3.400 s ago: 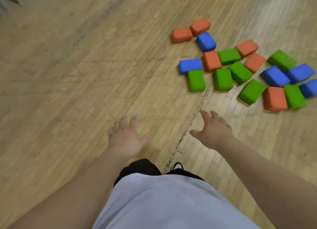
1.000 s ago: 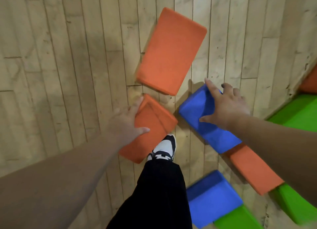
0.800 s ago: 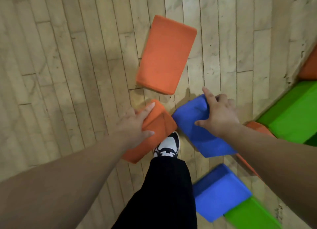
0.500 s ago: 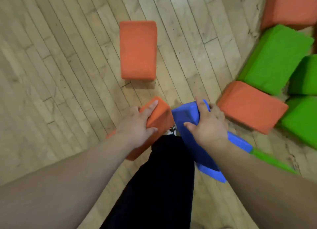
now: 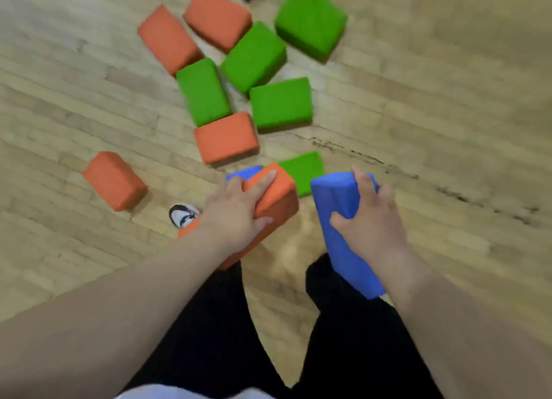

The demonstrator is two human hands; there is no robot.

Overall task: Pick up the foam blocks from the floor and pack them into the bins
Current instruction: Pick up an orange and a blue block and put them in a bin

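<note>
My left hand (image 5: 236, 216) grips an orange foam block (image 5: 277, 198) lifted off the wooden floor. My right hand (image 5: 370, 222) grips a blue foam block (image 5: 337, 198), held up and tilted over my right leg. Beyond the hands, several foam blocks lie on the floor: a lone orange one (image 5: 115, 180) at the left, another orange one (image 5: 226, 137), green ones (image 5: 280, 102) (image 5: 203, 91), and a green one (image 5: 304, 168) partly hidden behind the held blocks. A blue block's corner (image 5: 243, 173) peeks out behind my left hand. No bin is in view.
My black trouser legs (image 5: 209, 324) and a black-and-white shoe (image 5: 181, 215) fill the lower middle. A dark scuff line (image 5: 373, 161) runs across the wooden floor at right. More orange (image 5: 216, 13) and green blocks (image 5: 310, 19) lie farther up.
Both hands have lifted their blocks off the floor and higher. The view has swung up and round, so more of the block pile shows ahead.
</note>
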